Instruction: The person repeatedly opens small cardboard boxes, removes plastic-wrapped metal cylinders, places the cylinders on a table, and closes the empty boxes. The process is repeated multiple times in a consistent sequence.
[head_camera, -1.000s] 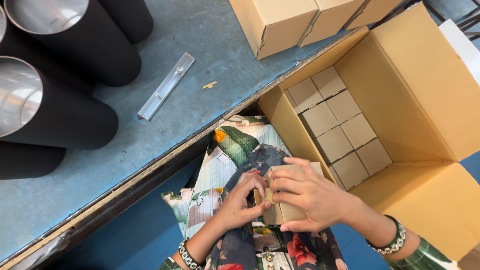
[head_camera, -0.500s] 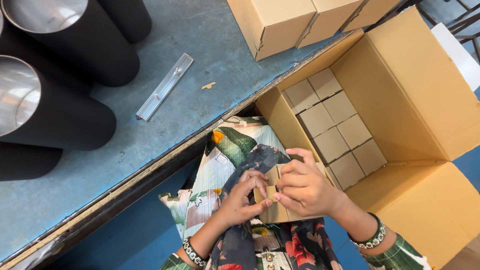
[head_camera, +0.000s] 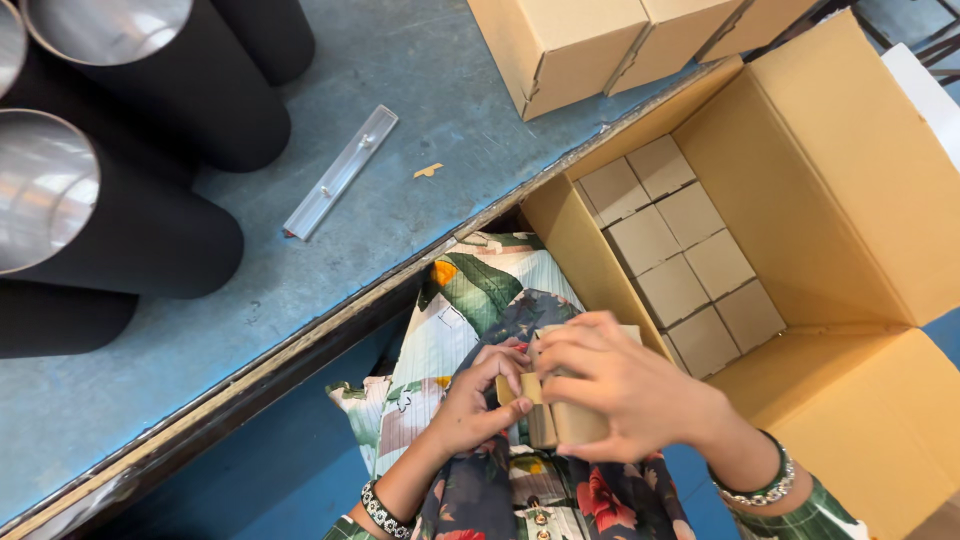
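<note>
Bright, even light, soft shadows, glare inside the black tubes (head_camera: 130, 70); sharp, little blur.

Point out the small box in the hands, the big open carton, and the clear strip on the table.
Small box (head_camera: 572, 425), head view, on its side below the fingers.
Open carton (head_camera: 835, 180), head view, on its inner wall.
Clear strip (head_camera: 340, 172), head view, on its middle.

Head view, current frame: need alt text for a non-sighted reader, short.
Seen from above, a person's left hand and right hand hold a small cardboard box over their lap. To the right, a large open carton holds rows of similar small boxes; black cylinders and a clear plastic strip sit on the blue table.
</note>
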